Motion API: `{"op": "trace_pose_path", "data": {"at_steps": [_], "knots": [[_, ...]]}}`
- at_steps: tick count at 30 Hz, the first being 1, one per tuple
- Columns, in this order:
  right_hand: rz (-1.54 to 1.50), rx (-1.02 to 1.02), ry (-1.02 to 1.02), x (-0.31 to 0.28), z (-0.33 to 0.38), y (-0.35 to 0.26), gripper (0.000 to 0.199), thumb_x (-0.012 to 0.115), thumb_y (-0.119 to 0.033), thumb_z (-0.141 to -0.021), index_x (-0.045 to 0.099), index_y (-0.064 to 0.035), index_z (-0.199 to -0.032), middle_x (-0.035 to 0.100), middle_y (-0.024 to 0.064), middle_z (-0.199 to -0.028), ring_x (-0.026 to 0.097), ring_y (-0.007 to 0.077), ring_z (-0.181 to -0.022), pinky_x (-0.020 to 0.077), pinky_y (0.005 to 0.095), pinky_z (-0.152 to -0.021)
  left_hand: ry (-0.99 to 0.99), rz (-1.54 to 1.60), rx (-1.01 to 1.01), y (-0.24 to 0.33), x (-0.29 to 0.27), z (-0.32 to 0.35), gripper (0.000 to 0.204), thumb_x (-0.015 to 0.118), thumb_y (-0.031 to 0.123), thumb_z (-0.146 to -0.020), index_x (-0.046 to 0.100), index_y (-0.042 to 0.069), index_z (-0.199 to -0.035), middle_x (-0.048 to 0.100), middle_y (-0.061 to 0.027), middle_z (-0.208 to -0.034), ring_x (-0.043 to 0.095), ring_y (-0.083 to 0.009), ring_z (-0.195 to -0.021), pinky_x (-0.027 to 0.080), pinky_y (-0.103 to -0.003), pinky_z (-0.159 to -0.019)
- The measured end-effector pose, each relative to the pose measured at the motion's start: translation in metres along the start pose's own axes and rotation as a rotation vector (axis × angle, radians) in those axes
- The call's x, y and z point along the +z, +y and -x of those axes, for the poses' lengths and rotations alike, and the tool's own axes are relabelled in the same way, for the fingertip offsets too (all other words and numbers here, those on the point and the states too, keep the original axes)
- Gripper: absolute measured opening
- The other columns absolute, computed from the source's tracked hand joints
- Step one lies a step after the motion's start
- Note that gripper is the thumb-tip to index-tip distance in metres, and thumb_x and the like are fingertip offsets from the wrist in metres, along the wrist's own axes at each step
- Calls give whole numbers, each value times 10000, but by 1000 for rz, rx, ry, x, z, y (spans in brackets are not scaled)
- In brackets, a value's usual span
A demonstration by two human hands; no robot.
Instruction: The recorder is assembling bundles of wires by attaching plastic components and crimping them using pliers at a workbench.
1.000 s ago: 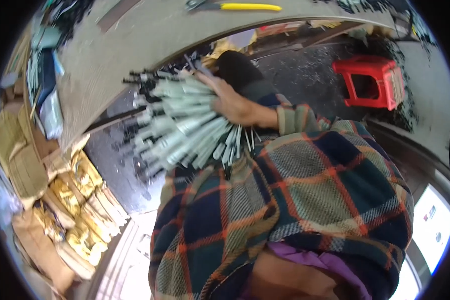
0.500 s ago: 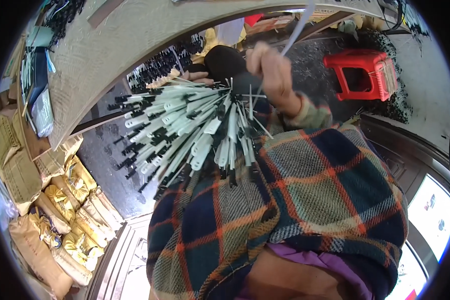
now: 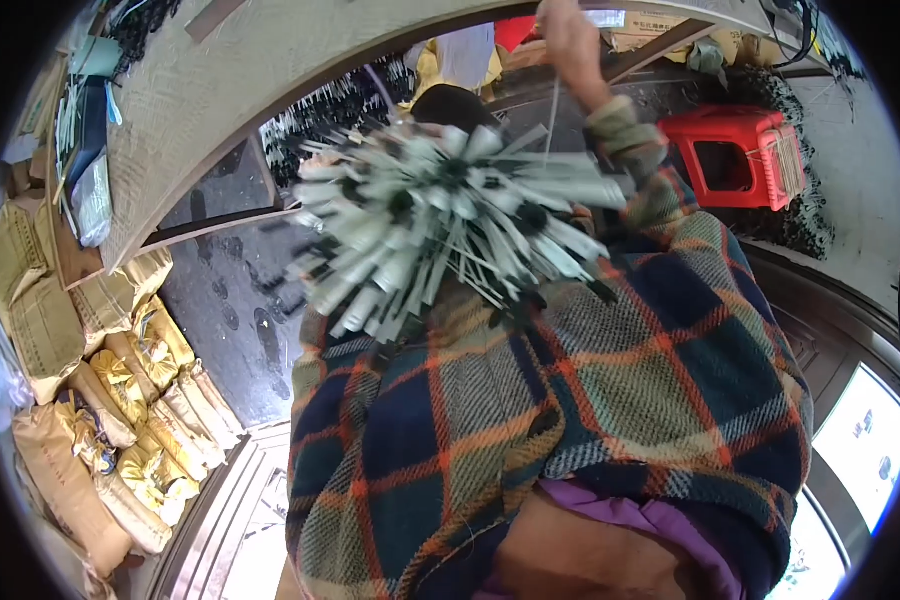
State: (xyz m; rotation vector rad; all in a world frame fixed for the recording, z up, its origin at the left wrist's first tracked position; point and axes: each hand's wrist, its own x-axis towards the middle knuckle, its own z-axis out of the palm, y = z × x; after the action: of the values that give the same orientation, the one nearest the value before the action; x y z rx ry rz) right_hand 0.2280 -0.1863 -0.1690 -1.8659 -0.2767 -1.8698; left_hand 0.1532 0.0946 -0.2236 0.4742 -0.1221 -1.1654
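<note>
A large bundle of slim pale handles with black ends (image 3: 410, 230) fans out in front of my lap, smeared by motion; their exact kind is unclear. My right hand (image 3: 573, 45) is raised at the top edge, its fingers closed. From that fist a thin pale strap (image 3: 554, 115) runs down toward the bundle's right part. Only a blurred bit of my left hand (image 3: 426, 130) shows behind the bundle's far side, and its fingers are hidden.
A worktop with a curved edge (image 3: 210, 130) arches over the far left. To the right stands a red plastic stool (image 3: 715, 122). Gold and brown wrapped packages (image 3: 160, 340) lie stacked at the left. Dark bristly pieces (image 3: 320, 115) lie beyond the bundle.
My right hand has risen away from the bundle to the top edge. The bundle has turned and spread to the right. More of my left hand is now hidden.
</note>
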Motion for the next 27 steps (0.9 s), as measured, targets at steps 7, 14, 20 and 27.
{"op": "trace_pose_path", "data": {"at_steps": [7, 14, 20, 27], "knots": [[-556, -80, -464, 21, -22, -78, 106, 452, -92, -832, 513, -39, -764, 515, 108, -721, 543, 281, -599, 428, 359, -522, 235, -511, 144, -12, 45, -29, 330, 490, 295, -920, 623, 13, -1028, 605, 23, -841, 513, -46, -749, 431, -211, -693], [-787, -316, -1005, 57, -31, -141, 100, 583, -163, -757, 512, -115, -809, 512, 45, -590, 552, 235, -520, 420, 355, -445, 649, -906, 275, -2, 96, -12, 300, 472, 228, -923, 579, 1, -1089, 611, 0, -954, 532, -57, -831, 426, -219, -752], [-839, -525, -1357, 81, -30, -155, 146, 547, -197, -804, 466, -107, -884, 561, 62, -612, 566, 285, -552, 431, 380, -472, 284, -377, 294, -5, 85, 1, 340, 423, 274, -945, 575, -16, -1037, 624, -26, -958, 554, -80, -865, 438, -219, -808], [-756, -95, -1539, 44, -41, -145, 388, 515, -216, -851, 454, -89, -1212, 556, 147, -1065, 580, 275, -902, 467, 344, -750, 401, -519, 614, -10, 22, 30, 316, 559, 96, -830, 563, -12, -1128, 614, -49, -1041, 554, -100, -891, 431, -232, -827]]}}
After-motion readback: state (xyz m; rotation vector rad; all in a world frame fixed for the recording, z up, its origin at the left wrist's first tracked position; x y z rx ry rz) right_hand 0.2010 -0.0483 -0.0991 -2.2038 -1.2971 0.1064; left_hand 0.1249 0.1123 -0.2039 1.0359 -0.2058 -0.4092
